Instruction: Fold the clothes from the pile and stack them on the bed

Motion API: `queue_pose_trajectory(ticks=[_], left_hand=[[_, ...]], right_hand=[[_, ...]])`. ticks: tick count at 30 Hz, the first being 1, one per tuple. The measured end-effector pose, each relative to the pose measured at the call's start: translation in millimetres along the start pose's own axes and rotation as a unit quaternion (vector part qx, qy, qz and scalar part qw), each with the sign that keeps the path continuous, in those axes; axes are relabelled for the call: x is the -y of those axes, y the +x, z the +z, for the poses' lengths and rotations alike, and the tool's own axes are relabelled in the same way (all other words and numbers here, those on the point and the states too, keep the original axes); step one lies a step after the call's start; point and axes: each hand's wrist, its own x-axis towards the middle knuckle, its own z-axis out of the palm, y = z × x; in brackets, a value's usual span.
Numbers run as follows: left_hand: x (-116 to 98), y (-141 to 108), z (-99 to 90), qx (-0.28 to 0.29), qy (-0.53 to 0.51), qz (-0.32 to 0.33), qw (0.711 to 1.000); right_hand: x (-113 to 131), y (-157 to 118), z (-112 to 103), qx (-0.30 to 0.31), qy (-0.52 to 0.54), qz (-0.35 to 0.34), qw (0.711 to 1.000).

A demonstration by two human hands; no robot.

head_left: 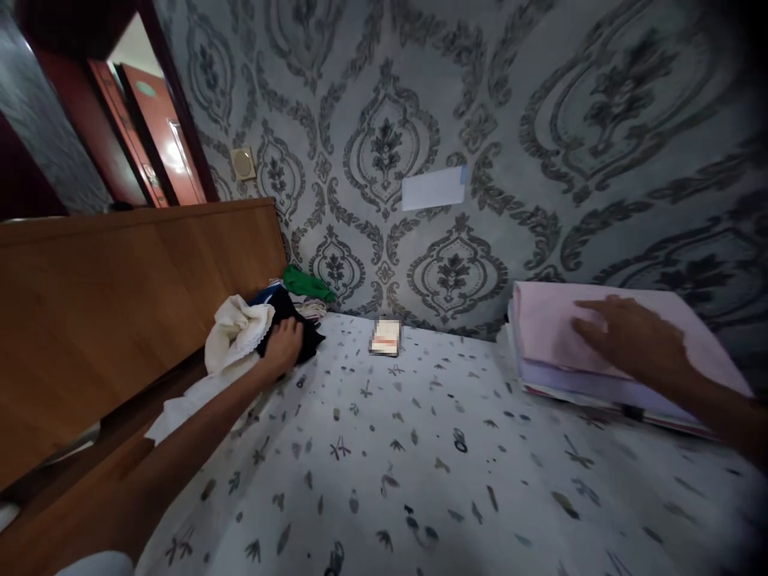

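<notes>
Held both hands well apart, one at each side of a white leaf-print sheet. Set the left hand on a crumpled black cloth, fingers bent over it; could not tell a firm grip from a light touch there. Saw just beside that hand a cream cloth with a frilled edge, near a wooden board, and a green cloth farther back, by the wall. Spread the right hand palm down, fingers parted, at the top of a folded pink cloth; could not tell, through the blur, pressing from hovering. Found the pink cloth uppermost in a neat stack near the wall, with a lavender cloth underneath. Noticed between the two piles a small pale card, blurred, flat on the sheet. Saw higher up a white paper strip on the wall, and a red door beyond the board.
</notes>
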Motion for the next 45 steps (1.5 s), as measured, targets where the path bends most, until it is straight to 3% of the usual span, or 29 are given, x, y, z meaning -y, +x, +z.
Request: queue_pose_trajectory(ticks=[3,7,10,12,13,15,17,18,21,22,23,24,27,28,30,32,34,36,37,39,42,43,45], left_hand=[[22,13,-18.4,-0.021,-0.015,-0.047,0.999],[29,27,-39.2,-0.032,-0.079,-0.076,0.993],[27,39,-72.2,-0.052,-0.145,-0.081,0.985],[19,45,-101.2,-0.073,-0.230,-0.062,0.969],[12,46,-116.1,-0.082,-0.306,-0.039,0.948],[-8,42,-142.3,-0.088,-0.492,0.029,0.866],[-31,31,-158.1,-0.082,-0.639,0.086,0.760],[-41,22,-160.2,-0.079,-0.676,0.098,0.726],[-60,-13,-139.6,-0.059,-0.734,0.062,0.674],[-60,-27,-124.7,-0.039,-0.743,0.029,0.667],[-58,-42,-107.3,-0.007,-0.747,-0.017,0.664],[-53,-58,-88.6,0.031,-0.743,-0.073,0.665],[-28,-102,-37.8,0.139,-0.686,-0.244,0.671],[-19,-115,-25.7,0.159,-0.667,-0.277,0.673],[-4,-133,-11.1,0.172,-0.642,-0.283,0.691],[5,-142,-7.4,0.161,-0.602,-0.235,0.746],[4,-143,-10.7,0.132,-0.518,-0.140,0.833],[-4,-141,-16.6,0.083,-0.401,-0.008,0.912],[-9,-141,-19.2,0.055,-0.341,0.063,0.936],[-22,-143,-21.9,0.024,-0.237,0.178,0.955],[-40,-153,-18.2,0.085,-0.125,0.285,0.947],[-44,-157,-15.7,0.115,-0.097,0.305,0.941],[-48,-161,-11.7,0.153,-0.060,0.320,0.933]], right_hand=[[29,-32,-17,0.061,0.080,-0.023,0.995],[77,-84,-37,0.110,0.189,-0.042,0.975],[117,-120,-53,0.129,0.285,-0.056,0.948],[148,-139,-64,0.162,0.365,-0.050,0.915],[165,-148,-69,0.187,0.409,-0.036,0.892],[202,-162,-78,0.246,0.506,0.021,0.827],[237,-176,-85,0.297,0.604,0.113,0.731],[253,-183,-88,0.321,0.646,0.159,0.674],[280,-206,-88,0.355,0.746,0.231,0.514],[282,-214,-87,0.340,0.768,0.244,0.484],[279,-224,-85,0.313,0.782,0.260,0.473],[272,-234,-83,0.281,0.783,0.281,0.479],[241,-269,-80,0.224,0.726,0.357,0.543],[230,-280,-81,0.222,0.706,0.375,0.558],[215,-299,-83,0.217,0.692,0.393,0.566],[209,-312,-84,0.194,0.700,0.392,0.565],[211,-318,-83,0.175,0.703,0.383,0.574],[213,-321,-80,0.167,0.687,0.369,0.603],[213,-321,-78,0.161,0.668,0.363,0.629],[208,-321,-76,0.126,0.594,0.344,0.716],[193,-316,-78,0.038,0.386,0.232,0.892],[188,-311,-79,0.031,0.314,0.174,0.933],[180,-299,-81,0.083,0.207,0.059,0.973]])
